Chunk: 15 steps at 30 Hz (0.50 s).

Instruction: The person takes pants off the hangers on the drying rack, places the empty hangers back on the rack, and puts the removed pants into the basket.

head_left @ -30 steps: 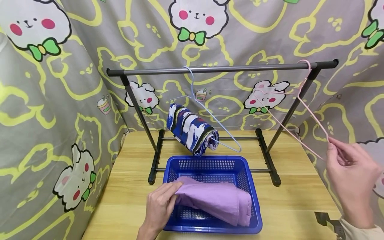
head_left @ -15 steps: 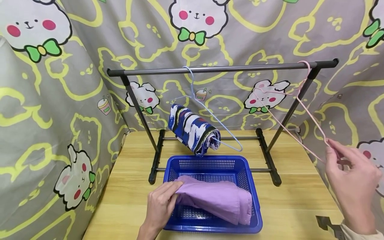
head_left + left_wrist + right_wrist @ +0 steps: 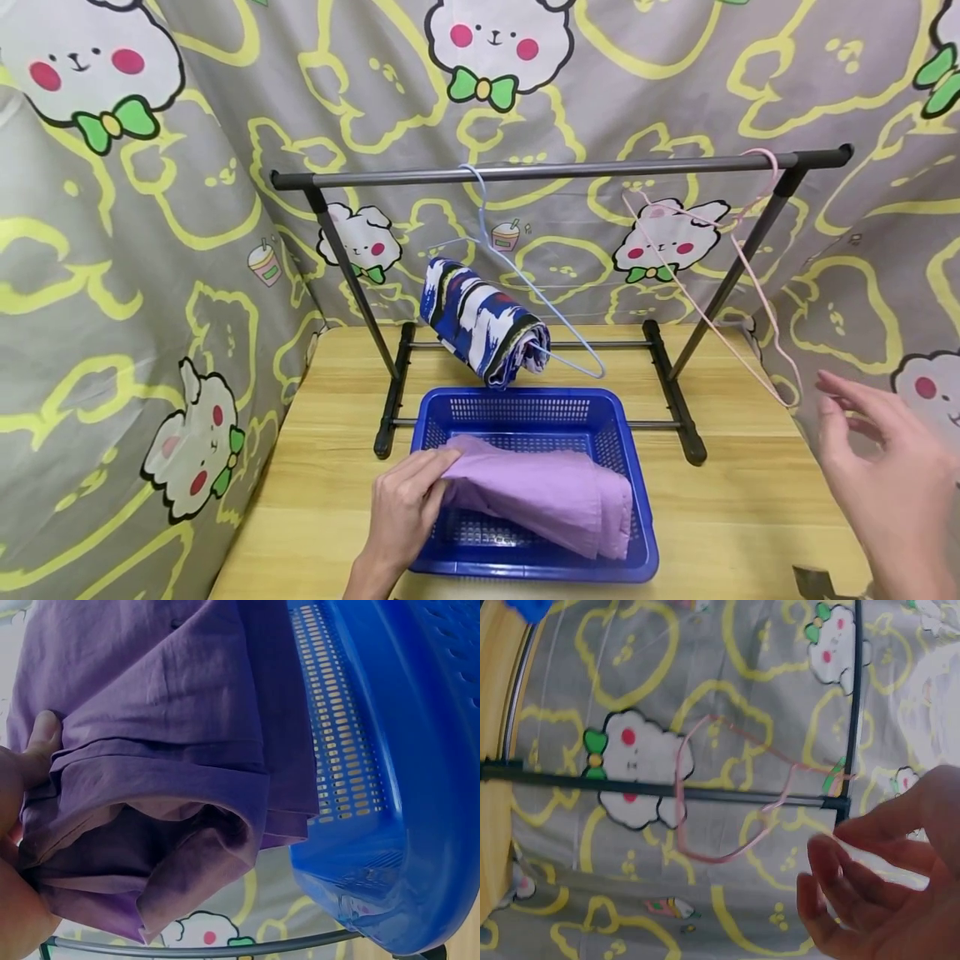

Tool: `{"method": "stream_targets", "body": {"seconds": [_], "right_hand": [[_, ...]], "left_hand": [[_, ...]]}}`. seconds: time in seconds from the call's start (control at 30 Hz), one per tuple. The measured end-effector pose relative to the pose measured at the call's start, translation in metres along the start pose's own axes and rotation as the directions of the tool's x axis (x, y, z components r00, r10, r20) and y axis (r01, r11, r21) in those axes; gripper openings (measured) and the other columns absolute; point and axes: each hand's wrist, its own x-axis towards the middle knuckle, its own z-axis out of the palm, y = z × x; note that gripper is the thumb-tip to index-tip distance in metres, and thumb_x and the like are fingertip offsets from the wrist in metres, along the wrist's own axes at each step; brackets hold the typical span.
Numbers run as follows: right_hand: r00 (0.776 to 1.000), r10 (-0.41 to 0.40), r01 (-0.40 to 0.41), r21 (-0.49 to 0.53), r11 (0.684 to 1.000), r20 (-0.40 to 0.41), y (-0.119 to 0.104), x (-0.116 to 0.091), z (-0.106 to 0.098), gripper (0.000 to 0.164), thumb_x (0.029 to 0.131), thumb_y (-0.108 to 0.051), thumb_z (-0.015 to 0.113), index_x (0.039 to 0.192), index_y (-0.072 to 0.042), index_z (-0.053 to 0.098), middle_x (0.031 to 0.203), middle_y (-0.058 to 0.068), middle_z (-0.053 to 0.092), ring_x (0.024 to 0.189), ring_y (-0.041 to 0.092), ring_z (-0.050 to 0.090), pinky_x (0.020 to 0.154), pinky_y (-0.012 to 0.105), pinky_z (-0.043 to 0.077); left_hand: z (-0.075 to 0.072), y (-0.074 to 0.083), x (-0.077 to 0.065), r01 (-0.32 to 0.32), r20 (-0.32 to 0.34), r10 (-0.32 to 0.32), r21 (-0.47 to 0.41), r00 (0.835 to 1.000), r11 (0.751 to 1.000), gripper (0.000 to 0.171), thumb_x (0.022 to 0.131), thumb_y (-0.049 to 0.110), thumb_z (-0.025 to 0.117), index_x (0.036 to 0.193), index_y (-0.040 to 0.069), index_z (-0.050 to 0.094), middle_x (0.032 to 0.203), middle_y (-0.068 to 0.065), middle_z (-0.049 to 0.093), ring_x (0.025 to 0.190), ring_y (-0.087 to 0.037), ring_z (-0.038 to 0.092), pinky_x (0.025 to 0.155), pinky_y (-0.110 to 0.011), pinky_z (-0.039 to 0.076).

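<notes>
With thumb and fingers my left hand (image 3: 408, 504) pinches the left end of a folded purple garment (image 3: 540, 500), which lies in a blue plastic basket (image 3: 641, 542). In the left wrist view the garment's end gapes in a loose fold, the thumb (image 3: 45, 739) lying at its edge. My right hand (image 3: 888, 467) is off to the right with loosely bent fingers, holding nothing. Just left of its fingertips, a pink hanger (image 3: 720, 860) dangles by its hook from the rack bar, turned at an angle and bare.
A dark metal rack (image 3: 585, 171) stands on the wooden table (image 3: 330, 467) behind the basket. From its bar a light blue hanger (image 3: 551, 308) holds a blue, white and black patterned garment (image 3: 483, 321). Patterned grey curtain (image 3: 570, 117) surrounds the back and sides.
My right hand has let go of the pink hanger, which has swung left and turned away from the fingertips. The left hand keeps its pinch on the purple garment.
</notes>
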Motion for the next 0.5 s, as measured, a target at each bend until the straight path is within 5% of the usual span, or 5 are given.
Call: {"method": "stream_targets", "body": {"seconds": [0.13, 0.3, 0.5], "right_hand": [[0.988, -0.116, 0.106, 0.096, 0.99, 0.102, -0.015, -0.013, -0.002, 0.032, 0.091, 0.005, 0.07, 0.122, -0.003, 0.075, 0.111, -0.02, 0.07, 0.093, -0.018, 0.059, 0.086, 0.002, 0.044], [0.915, -0.279, 0.2, 0.274, 0.941, 0.29, -0.028, -0.028, 0.01, 0.047, 0.078, 0.017, 0.077, 0.122, -0.001, 0.074, 0.115, 0.012, 0.073, 0.098, -0.007, 0.066, 0.089, 0.009, 0.049], [0.82, -0.333, 0.233, 0.26, 0.937, 0.465, -0.033, -0.049, 0.036, 0.063, 0.075, -0.004, 0.09, 0.132, -0.019, 0.07, 0.122, -0.001, 0.071, 0.106, 0.0, 0.064, 0.096, 0.007, 0.042]], "left_hand": [[0.002, 0.0, 0.001, 0.009, 0.01, -0.009, 0.001, 1.0, 1.0, 0.032, 0.08, -0.001, 0.071, 0.109, 0.01, 0.08, 0.1, -0.004, 0.077, 0.084, -0.022, 0.074, 0.072, -0.039, 0.059], [0.003, 0.0, 0.003, 0.025, 0.007, -0.025, 0.002, 1.0, 1.0, 0.031, 0.08, -0.002, 0.072, 0.108, 0.01, 0.08, 0.1, -0.004, 0.078, 0.084, -0.023, 0.074, 0.073, -0.04, 0.06], [0.006, -0.001, 0.006, 0.024, 0.011, -0.024, -0.007, 1.0, 1.0, 0.03, 0.081, -0.002, 0.072, 0.108, 0.009, 0.08, 0.099, -0.004, 0.078, 0.083, -0.023, 0.074, 0.072, -0.039, 0.06]]}}
